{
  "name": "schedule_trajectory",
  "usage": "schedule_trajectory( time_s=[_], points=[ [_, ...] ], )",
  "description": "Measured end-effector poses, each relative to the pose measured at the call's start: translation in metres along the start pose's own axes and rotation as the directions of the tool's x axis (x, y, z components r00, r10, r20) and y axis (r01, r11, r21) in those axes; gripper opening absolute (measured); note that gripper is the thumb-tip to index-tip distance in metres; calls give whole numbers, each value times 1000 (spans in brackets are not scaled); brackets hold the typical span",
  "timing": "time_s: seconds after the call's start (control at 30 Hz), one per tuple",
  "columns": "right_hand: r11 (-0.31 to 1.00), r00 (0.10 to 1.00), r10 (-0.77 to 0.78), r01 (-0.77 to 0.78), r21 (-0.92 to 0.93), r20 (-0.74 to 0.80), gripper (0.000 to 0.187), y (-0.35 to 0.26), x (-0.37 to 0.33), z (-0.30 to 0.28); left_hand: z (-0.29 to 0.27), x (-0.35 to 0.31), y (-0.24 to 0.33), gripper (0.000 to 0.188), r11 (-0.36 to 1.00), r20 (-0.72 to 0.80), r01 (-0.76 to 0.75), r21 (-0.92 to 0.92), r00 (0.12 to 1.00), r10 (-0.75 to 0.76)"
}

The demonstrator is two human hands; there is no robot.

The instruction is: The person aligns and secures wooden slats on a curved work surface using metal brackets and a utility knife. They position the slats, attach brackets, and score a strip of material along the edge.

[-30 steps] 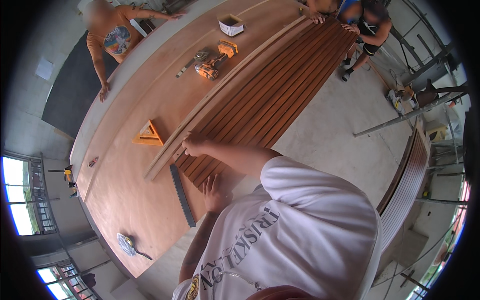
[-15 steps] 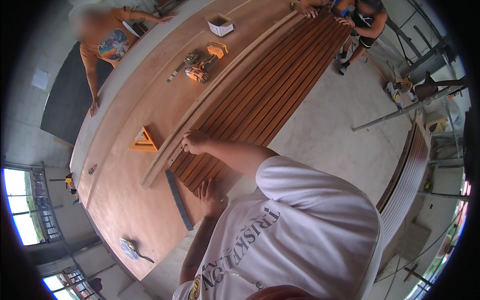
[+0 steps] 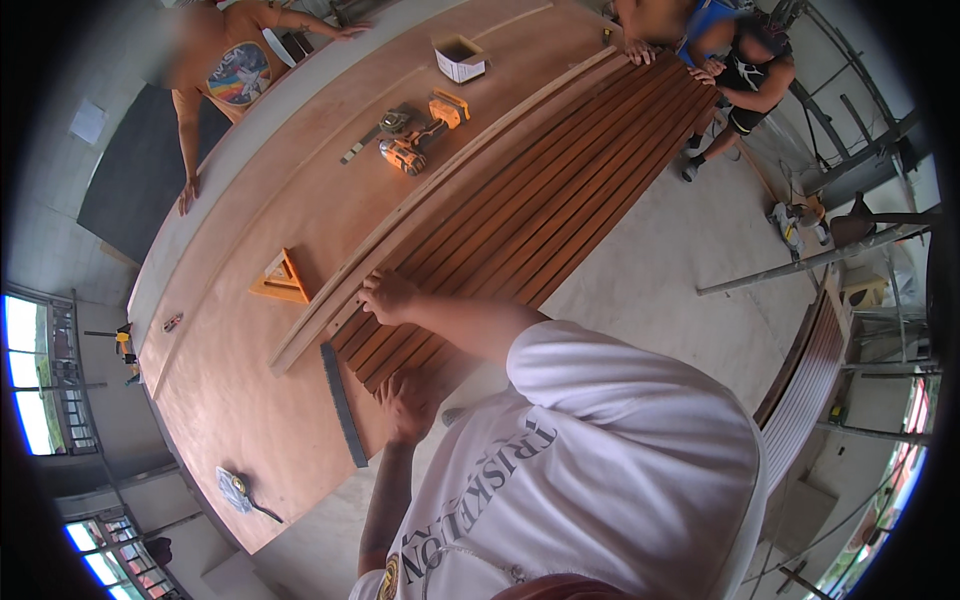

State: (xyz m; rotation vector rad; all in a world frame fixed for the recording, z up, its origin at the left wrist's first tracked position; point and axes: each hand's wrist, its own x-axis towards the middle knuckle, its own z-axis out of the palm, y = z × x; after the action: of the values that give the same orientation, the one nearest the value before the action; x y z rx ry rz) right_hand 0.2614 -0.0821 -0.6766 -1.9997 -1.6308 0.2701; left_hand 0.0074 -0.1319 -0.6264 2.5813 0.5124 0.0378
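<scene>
A long panel of reddish-brown wooden slats (image 3: 540,180) lies along the right side of the large plywood table, its near end in front of me. At that end my left hand (image 3: 405,405) has its fingers hooked over the corner of the slats. My right hand (image 3: 390,297) is closed on the panel's left long edge, fingers curled down by a pale wood strip (image 3: 440,195). This strip runs alongside the slats. A dark narrow bar (image 3: 343,405) lies just left of the near end. At the far end a co-worker's hands (image 3: 640,50) rest on the panel.
On the plywood table (image 3: 220,390) lie an orange speed square (image 3: 283,277), a cordless drill (image 3: 408,150), a tape measure (image 3: 396,119), an open box (image 3: 461,60) and a grey-handled tool (image 3: 240,490). A person in orange (image 3: 235,70) leans at the left edge. Metal pipes (image 3: 820,260) stand right.
The view has shifted slightly. Both my hands stay on the slatted panel, the left one's fingers now more bent over its end. The co-workers at the far end lean in closer.
</scene>
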Motion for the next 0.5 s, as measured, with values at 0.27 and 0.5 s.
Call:
schedule_trajectory(
  time_s=[0.27, 0.5],
  points=[
    [997, 998, 9, -13, 70, 58, 30, -2, -1, -10, 15, 91, -32, 65, 866, -426, 500, 34, 791, -439],
    [997, 1000, -10, 9, 81, 10, 26, -3, -2, -9, 17, 98, -14, 67, 800, -418, 575, 173, 778, -469]
  ],
)
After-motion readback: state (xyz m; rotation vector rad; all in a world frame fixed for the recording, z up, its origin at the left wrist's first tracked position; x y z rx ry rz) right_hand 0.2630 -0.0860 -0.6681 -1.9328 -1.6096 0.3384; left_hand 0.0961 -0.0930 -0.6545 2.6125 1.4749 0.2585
